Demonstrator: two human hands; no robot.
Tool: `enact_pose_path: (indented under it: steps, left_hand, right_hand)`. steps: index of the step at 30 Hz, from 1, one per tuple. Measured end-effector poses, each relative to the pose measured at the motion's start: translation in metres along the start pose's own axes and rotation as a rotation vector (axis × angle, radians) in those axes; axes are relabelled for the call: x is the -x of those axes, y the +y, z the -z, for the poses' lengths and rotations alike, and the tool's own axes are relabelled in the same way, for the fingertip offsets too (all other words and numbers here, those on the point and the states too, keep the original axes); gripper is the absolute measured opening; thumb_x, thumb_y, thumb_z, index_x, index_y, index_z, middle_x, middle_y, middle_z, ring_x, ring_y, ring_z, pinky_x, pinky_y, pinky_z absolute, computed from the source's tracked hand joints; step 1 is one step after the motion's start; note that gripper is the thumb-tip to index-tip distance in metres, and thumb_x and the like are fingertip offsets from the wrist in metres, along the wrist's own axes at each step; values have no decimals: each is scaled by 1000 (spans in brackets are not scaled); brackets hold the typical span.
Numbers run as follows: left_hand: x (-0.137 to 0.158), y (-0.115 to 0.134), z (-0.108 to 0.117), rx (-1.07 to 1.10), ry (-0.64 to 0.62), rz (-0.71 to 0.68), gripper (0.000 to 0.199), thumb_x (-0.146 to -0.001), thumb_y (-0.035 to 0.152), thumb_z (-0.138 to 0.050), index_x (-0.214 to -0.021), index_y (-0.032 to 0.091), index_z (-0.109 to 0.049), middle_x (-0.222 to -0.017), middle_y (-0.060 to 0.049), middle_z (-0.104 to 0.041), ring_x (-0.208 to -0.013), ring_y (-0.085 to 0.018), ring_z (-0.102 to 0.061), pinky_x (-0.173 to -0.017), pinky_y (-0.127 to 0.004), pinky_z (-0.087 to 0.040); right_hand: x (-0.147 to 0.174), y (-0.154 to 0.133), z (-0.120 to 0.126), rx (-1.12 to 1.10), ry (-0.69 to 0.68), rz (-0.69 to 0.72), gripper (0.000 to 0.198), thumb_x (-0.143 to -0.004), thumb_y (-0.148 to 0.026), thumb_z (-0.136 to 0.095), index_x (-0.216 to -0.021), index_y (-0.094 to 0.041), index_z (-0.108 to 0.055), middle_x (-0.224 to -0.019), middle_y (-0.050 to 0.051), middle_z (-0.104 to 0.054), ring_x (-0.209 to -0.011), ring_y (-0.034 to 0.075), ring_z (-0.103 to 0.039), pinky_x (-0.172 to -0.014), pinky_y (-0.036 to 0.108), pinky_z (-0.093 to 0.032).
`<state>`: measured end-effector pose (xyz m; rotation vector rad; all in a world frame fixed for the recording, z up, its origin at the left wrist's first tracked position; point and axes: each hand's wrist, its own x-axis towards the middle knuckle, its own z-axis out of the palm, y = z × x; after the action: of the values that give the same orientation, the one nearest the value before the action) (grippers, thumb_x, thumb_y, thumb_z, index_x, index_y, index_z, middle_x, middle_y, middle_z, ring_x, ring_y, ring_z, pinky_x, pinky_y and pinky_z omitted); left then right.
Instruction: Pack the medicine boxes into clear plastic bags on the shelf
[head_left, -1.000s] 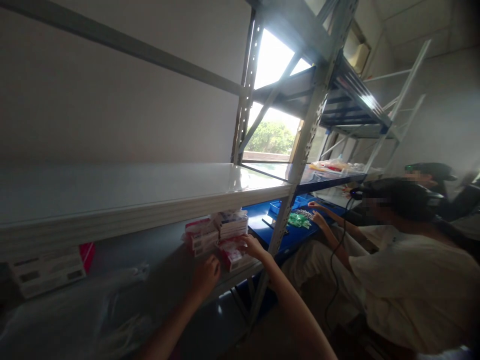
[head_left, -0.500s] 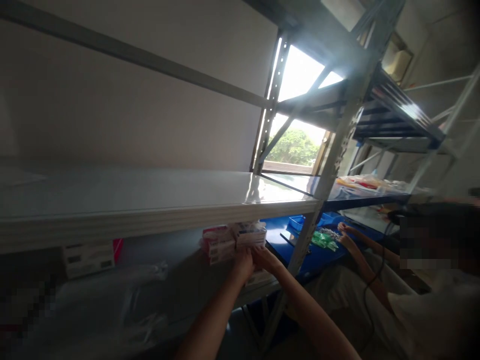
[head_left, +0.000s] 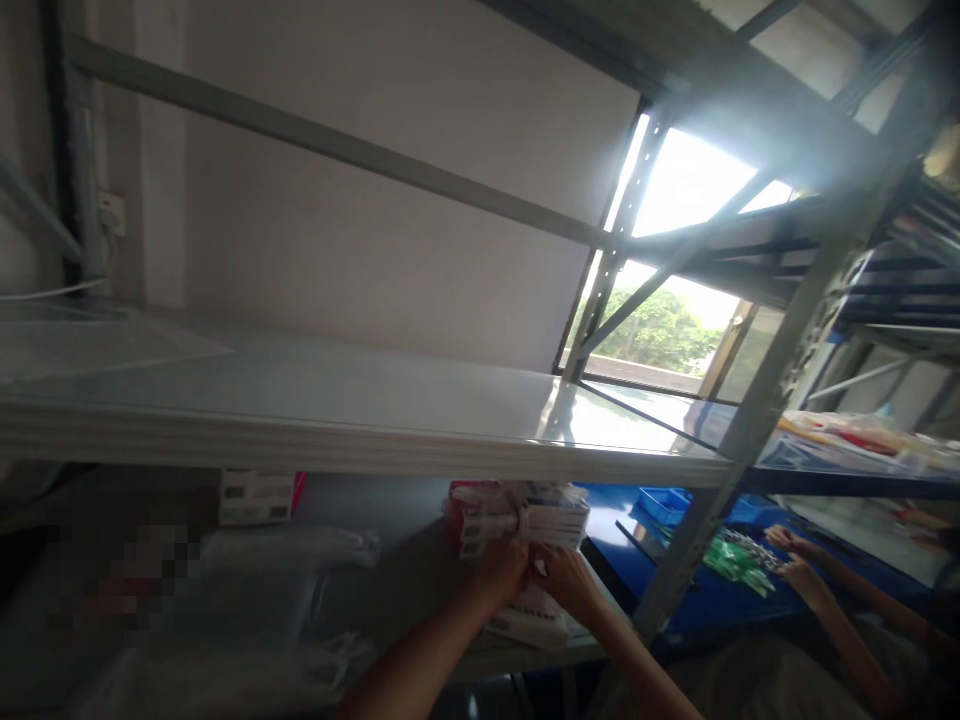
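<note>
Both hands meet on a stack of small boxes [head_left: 525,515] on the lower shelf [head_left: 405,560] of a metal rack, tucked just under the white shelf board [head_left: 300,400] above it. The left hand [head_left: 501,568] and right hand [head_left: 566,582] sit side by side, fingers pressed against the front of the stack, and more flat boxes [head_left: 529,615] lie under the right hand near the shelf edge; how firmly either hand grips cannot be told in the dim light. Crumpled clear plastic bags [head_left: 277,590] spread across the shelf to the left, with another white and red box [head_left: 259,497] standing further back, well apart from the hands. Beyond the grey upright post [head_left: 690,560], a second person's hands [head_left: 795,560] work over a blue surface [head_left: 720,600] beside green packets [head_left: 731,560] and a blue tray [head_left: 664,503]. A bright window [head_left: 675,260] glares behind the rack
</note>
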<state>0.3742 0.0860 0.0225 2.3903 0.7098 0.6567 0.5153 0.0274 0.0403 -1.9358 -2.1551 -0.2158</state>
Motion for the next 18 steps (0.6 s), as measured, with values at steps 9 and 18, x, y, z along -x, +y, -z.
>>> enact_pose_path:
  steps: [9,18]
  left_hand:
    - [64,-57,77,-42,178,-13,20,-74,14,-56,-92,17,-65,-92,-7,-66,-85,-19,-58,-78,-29,-43]
    - [107,-113,102,7,342,122,13,-68,5,-49,-73,16,-55,-68,1,-55,-65,-12,-50,-62,-22,-36]
  right_hand:
    - [-53,-93,-4,-134,24,79,17,-75,-22,-59,-86,-22,-72,-84,7,-73,-80,22,-67,-66,24,-41]
    - [-88,-146,-46,-340,-13,173,21,-80,-23,-56,-95,-25,-70,-89,1,-73,-81,16,-65,-71,22,-42]
